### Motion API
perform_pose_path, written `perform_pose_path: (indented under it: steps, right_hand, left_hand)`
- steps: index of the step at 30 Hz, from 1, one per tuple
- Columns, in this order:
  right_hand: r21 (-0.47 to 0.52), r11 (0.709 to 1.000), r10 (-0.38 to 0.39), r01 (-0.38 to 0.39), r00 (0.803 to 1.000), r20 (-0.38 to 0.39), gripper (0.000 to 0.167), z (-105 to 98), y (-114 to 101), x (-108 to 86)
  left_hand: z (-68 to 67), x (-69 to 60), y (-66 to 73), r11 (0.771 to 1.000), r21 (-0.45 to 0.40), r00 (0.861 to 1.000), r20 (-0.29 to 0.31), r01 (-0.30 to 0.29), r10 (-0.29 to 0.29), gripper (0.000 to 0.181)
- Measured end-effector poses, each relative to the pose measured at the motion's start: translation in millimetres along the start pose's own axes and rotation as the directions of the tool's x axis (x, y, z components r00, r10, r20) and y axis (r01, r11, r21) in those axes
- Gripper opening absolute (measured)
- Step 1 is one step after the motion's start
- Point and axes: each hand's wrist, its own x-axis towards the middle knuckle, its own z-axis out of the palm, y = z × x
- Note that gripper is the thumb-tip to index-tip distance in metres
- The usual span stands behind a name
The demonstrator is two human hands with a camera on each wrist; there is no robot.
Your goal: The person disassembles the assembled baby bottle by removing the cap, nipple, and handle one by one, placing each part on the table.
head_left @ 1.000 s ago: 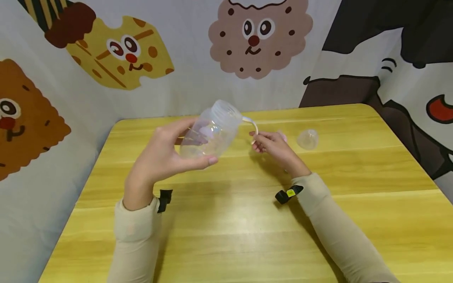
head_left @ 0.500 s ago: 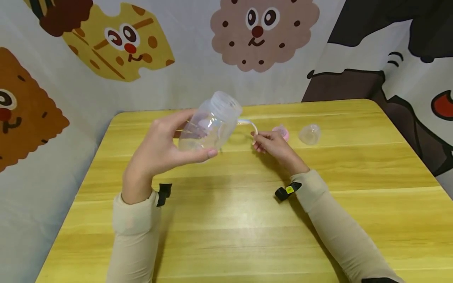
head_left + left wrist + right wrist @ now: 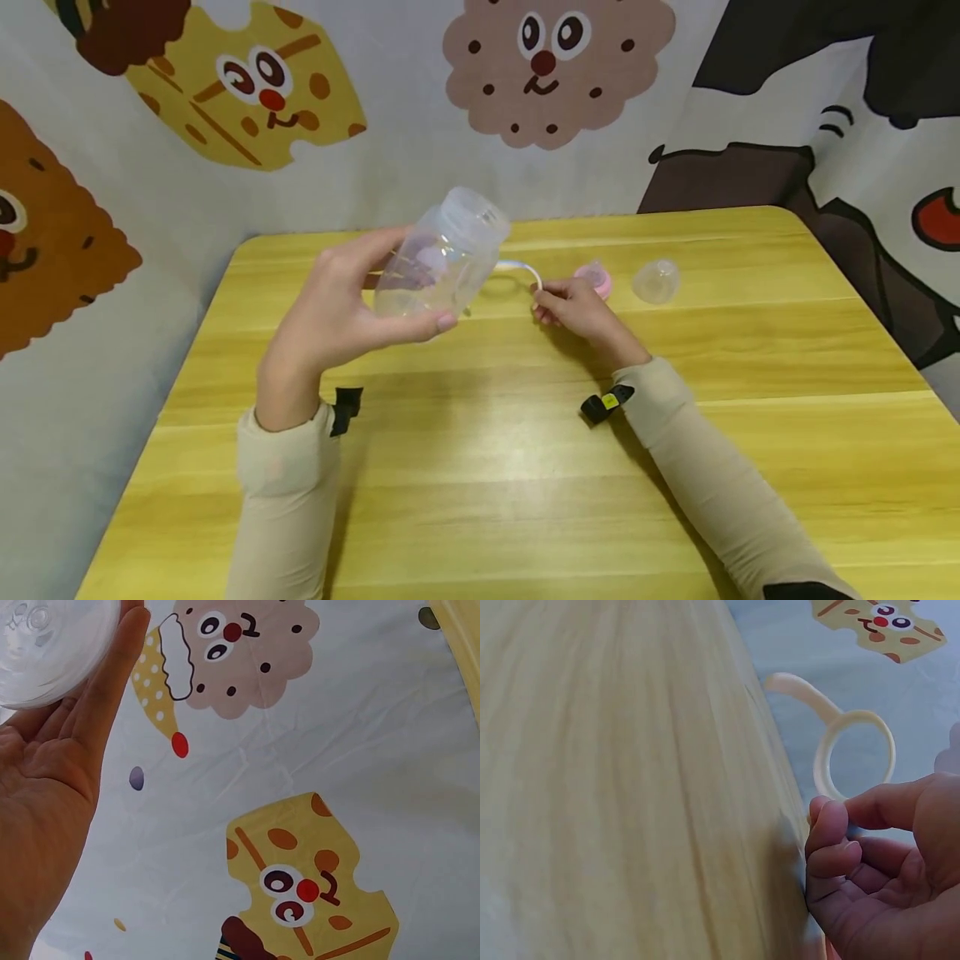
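Note:
My left hand (image 3: 337, 300) grips a clear baby bottle (image 3: 442, 258), tilted with its uncapped threaded neck up and to the right. In the left wrist view, the bottle's base (image 3: 52, 652) shows beside the palm. Between thumb and fingers, my right hand (image 3: 577, 312) pinches a white bottle handle (image 3: 528, 271), partly hidden behind the bottle in the head view. The right wrist view shows this handle's ring (image 3: 821, 761) and a curved arm, raised above the table. Just behind the right hand lies a pink bottle collar (image 3: 596, 279), seemingly with a teat in it.
A clear domed bottle cap (image 3: 656, 282) sits on the yellow wood-grain table (image 3: 480, 483), right of the pink collar. Behind the table hangs a white cloth (image 3: 397, 108) printed with cartoon food, close to its back edge.
The white handle has dropped a little relative to the bottle's neck and slid left behind the bottle. The pink collar shows more fully beside the right hand. Both hands keep their hold.

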Motion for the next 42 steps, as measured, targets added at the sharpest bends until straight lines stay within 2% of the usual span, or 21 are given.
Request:
perform_pose_path:
  steps: [7, 15, 27, 30, 35, 39, 42]
  right_hand:
    - [-0.065, 0.998, -0.015, 0.014, 1.000, -0.009, 0.029, 3, 6, -0.1]
    - [-0.067, 0.998, -0.022, 0.020, 0.999, -0.024, 0.027, 0, 5, -1.6]
    - [-0.094, 0.995, -0.030, 0.029, 1.000, -0.009, 0.026, 0, 4, -2.6]
    - [-0.096, 0.995, -0.028, 0.028, 1.000, 0.007, 0.028, 0, 2, -3.2]
    - [-0.090, 0.995, -0.031, 0.034, 0.999, 0.032, 0.034, -2, -1, -4.8]
    - [-0.110, 0.994, -0.022, 0.026, 0.999, 0.030, 0.048, -5, -3, -7.0]
    - [-0.124, 0.992, -0.005, 0.009, 1.000, 0.028, 0.057, -8, -8, -10.3]
  left_hand:
    - [2.2, -1.7, -1.0, 0.999, -0.018, 0.999, -0.018, -0.031, 0.031, 0.071]
    - [2.1, 0.5, -3.6, 0.999, 0.007, 0.999, -0.019, -0.050, 0.050, 0.072]
    - [1.3, 0.2, -2.7, 1.000, 0.001, 0.999, -0.033, -0.018, 0.018, 0.071]
    - [1.6, 0.8, -1.2, 1.000, 0.005, 0.998, -0.052, -0.030, 0.030, 0.075]
    - [3.9, 2.3, 3.1, 0.996, -0.031, 0.989, -0.118, -0.089, 0.085, 0.081]
    - [4.5, 2.1, 4.1, 0.993, -0.044, 0.981, -0.162, -0.114, 0.105, 0.081]
    - [5.3, 1.9, 2.1, 0.993, -0.044, 0.982, -0.162, -0.108, 0.100, 0.079]
